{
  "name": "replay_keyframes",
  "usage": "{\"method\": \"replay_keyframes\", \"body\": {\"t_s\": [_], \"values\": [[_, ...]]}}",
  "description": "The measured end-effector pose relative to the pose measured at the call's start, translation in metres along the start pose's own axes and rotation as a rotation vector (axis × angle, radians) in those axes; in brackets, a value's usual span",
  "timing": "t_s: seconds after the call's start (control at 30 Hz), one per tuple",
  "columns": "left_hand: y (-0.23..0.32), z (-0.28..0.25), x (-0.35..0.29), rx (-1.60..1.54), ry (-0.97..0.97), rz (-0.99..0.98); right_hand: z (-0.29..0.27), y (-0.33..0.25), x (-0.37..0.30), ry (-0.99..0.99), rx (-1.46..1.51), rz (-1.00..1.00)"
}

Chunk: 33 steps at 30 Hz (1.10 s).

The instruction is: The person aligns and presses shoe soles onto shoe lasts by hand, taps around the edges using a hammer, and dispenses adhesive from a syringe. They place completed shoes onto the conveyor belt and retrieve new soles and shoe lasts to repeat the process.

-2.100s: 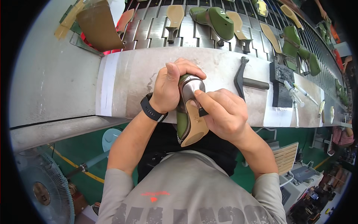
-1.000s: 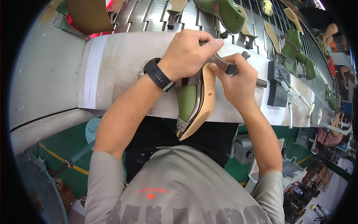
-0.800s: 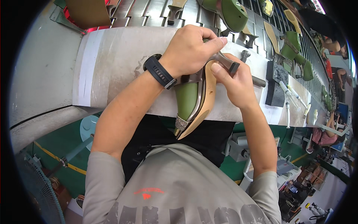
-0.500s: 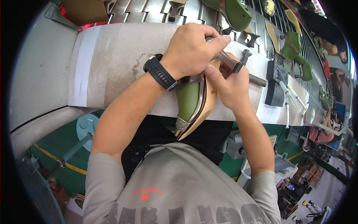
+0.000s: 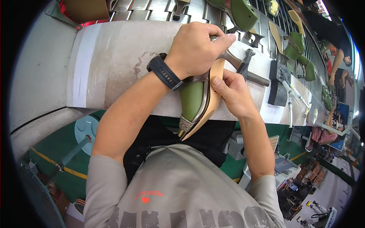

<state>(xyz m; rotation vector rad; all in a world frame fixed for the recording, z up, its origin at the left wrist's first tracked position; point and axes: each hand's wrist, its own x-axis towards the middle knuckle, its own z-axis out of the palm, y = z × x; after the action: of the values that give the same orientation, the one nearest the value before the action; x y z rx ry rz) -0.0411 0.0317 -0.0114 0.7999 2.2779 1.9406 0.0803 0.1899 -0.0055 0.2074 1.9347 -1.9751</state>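
Observation:
A pointed high-heeled shoe [image 5: 191, 98] on a green last is tilted on its side over the bench's near edge. Its toe points toward me, with a glittery band [image 5: 186, 124] across it. My left hand [image 5: 199, 47] is closed round the shoe's back part, beside the dark heel [image 5: 235, 61]. A tan sole [image 5: 208, 110] lies along the shoe's bottom, and a gap shows between them near the toe. My right hand [image 5: 236, 91] pinches the sole's edge between thumb and fingers; the fingertips are partly hidden behind it.
A hammer [image 5: 258, 78] lies just right of the heel, next to a black block [image 5: 278, 83]. Syringes [image 5: 291, 100] lie farther right on the bench [image 5: 118, 64]. Beyond it, a slatted metal conveyor [image 5: 138, 13] carries green lasts [image 5: 243, 15] and heels. Another person [image 5: 329, 34] is at the far right.
My right hand has slid down the sole, away from the heel, and its thumb sits lower on the edge. More of the sole's upper end shows. My left hand keeps its grip.

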Motion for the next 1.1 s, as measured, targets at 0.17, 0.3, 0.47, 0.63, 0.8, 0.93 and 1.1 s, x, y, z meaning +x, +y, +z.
{"method": "replay_keyframes", "body": {"t_s": [0.17,0.3,0.47,0.63,0.8,0.93,1.1], "values": [[0.000,0.005,0.003,0.056,0.046,-0.007,0.012,-0.004,-0.001,0.145,-0.110,-0.034],[-0.006,0.000,0.007,0.107,0.071,0.001,0.021,-0.018,0.011,0.284,-0.306,-0.078],[-0.012,-0.041,-0.007,-0.162,0.287,-0.070,0.031,-0.062,0.041,0.270,-0.435,-0.148],[0.000,-0.074,-0.115,0.070,0.497,0.138,0.046,-0.077,0.033,0.194,-1.032,-0.527],[0.030,-0.088,-0.143,0.357,0.036,0.184,0.035,-0.056,0.021,0.034,-1.051,-0.840],[0.039,-0.089,-0.140,0.380,0.001,0.161,0.035,-0.052,0.021,0.030,-1.058,-0.905],[0.037,-0.088,-0.141,0.440,-0.020,0.244,0.034,-0.050,0.026,-0.002,-1.095,-0.956]]}}
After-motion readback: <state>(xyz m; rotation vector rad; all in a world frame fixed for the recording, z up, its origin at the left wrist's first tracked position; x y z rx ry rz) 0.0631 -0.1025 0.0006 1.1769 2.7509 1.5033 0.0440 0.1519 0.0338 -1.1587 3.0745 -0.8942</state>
